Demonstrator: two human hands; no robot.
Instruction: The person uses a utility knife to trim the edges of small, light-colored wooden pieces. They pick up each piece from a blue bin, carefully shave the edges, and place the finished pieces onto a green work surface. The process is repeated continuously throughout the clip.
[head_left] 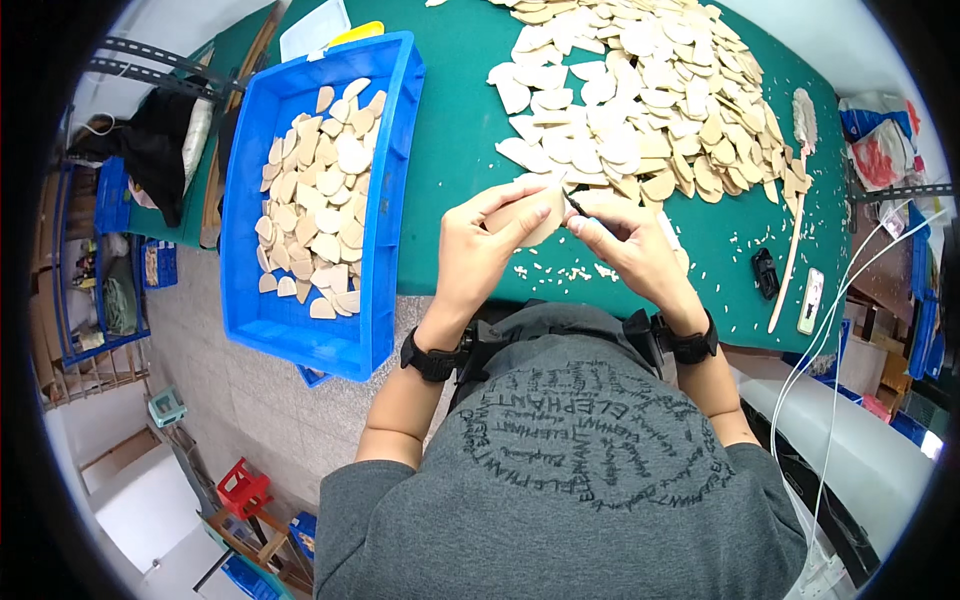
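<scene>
Over the near edge of the green table, my left hand (480, 240) is closed on a flat beige half-round piece (541, 218), with thumb and fingers pinching it. My right hand (630, 243) grips a slim black-handled tool (571, 207) against the piece's right edge; the fingers hide much of it, and its kind is unclear. Just beyond my hands spreads a large pile of similar beige pieces (660, 95), heaped and overlapping. To my left, a blue plastic crate (392, 215) holds many smaller rounded beige pieces (312, 195).
Pale scraps (565, 272) litter the green tabletop (455, 130). On the right lie a long-handled fluffy duster (790, 245), a black object (766, 273) and a pale oblong object (811, 300). White cables (822, 335) hang at the right. A red stool (243, 487) stands on the floor at lower left.
</scene>
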